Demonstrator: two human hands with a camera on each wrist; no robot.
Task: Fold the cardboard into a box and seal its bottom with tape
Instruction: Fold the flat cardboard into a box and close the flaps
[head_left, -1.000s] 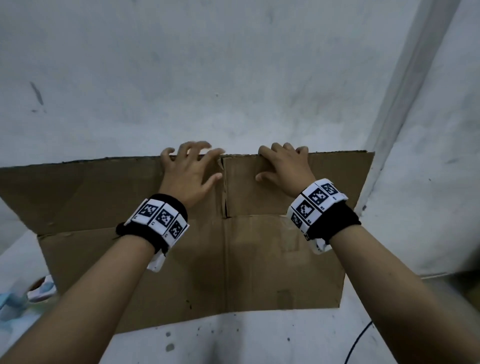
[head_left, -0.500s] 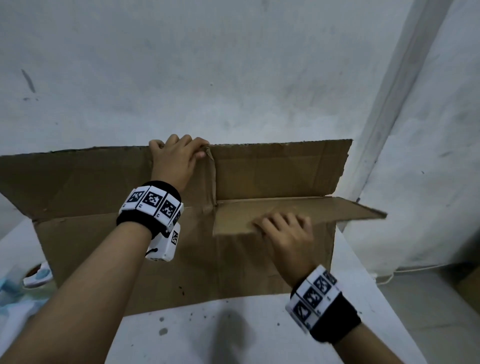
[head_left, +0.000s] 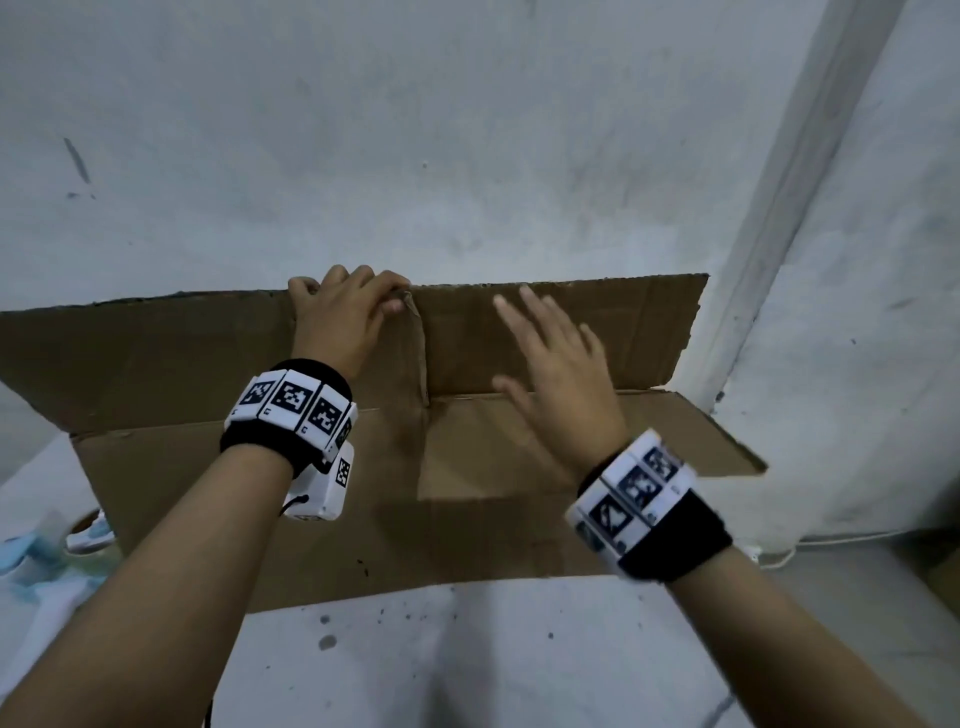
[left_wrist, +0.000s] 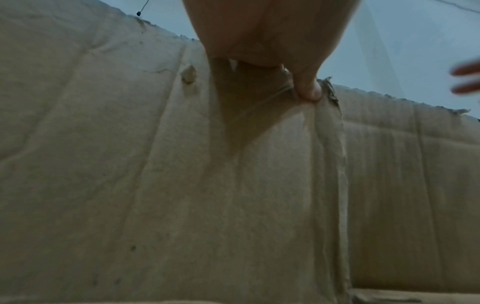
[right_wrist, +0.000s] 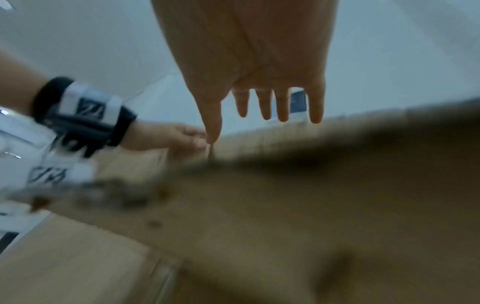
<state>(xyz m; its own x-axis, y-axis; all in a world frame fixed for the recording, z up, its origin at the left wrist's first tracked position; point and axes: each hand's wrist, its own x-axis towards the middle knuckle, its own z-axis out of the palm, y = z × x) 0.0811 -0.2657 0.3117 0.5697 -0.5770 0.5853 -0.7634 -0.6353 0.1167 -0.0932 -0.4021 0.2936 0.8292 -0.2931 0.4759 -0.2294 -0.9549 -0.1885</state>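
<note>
A brown cardboard box (head_left: 171, 467) stands on a white table with its flaps up. My left hand (head_left: 343, 317) grips the top edge of the near left flap (head_left: 130, 353), fingers curled over it and thumb (left_wrist: 309, 90) pressed on the near face beside the slit. The near right flap (head_left: 545, 457) lies folded toward me, roughly level. My right hand (head_left: 550, 364) hovers above it, blurred, with straight spread fingers (right_wrist: 283, 107) holding nothing. Behind it the far right flap (head_left: 623, 332) stands upright.
A white table (head_left: 467, 654) with dark specks carries the box, and its right edge falls off near a floor cable (head_left: 779, 556). A grey wall (head_left: 415, 130) rises behind. Bluish items (head_left: 47, 545) lie at the left edge.
My right hand has lifted off the folded-down right flap and moved up and away from me, its fingers opening. The left hand keeps its grip on the top edge.
</note>
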